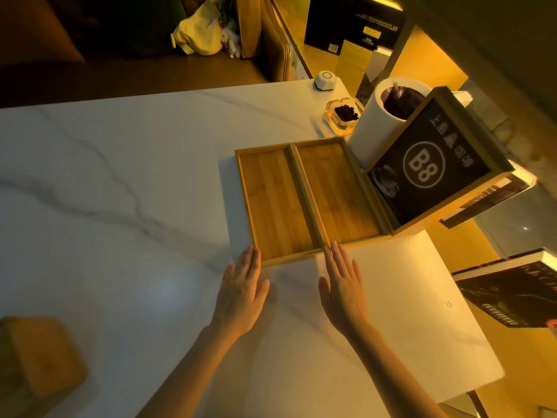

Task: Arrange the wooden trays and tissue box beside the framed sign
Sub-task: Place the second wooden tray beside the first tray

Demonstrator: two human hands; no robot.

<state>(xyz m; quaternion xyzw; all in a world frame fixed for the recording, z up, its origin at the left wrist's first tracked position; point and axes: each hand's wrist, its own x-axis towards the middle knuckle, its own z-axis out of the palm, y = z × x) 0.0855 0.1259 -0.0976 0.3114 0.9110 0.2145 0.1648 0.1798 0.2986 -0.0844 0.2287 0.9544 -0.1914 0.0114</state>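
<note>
- Just ahead of both hands: two wooden trays, side by side with long edges touching, on the white marble table (120, 176). Left tray (272, 203); right tray (336, 188). Both empty.
- Left hand (241, 294): flat, fingers straight and together, gripping nothing. Fingertips (251, 251) at the near left corner of the left tray; whether they touch the rim cannot be told.
- Right hand (343, 285): flat and open, holding nothing. Fingertips (334, 247) at the near edge where the two trays meet, touching or very nearly.
- Beyond the right hand, to its right: framed sign (434, 164), dark face with "B8" in a circle, wooden frame, tilted back. The right tray's far long edge lies against its base.
- Behind the sign: white cylinder bin (373, 128) with a dark liner. Further off, a glass ashtray (345, 114) and a small white puck-shaped device (325, 81).
- Well behind and left of the left hand, at the table's near corner: wooden tissue box (39, 354), blurred, far apart from the trays.
- Progress, as judged: trays appear placed beside the sign and squared up, the flat hands suggesting a final nudge. Tissue box not yet brought over; that step remains, roughly the last part of the job.
</note>
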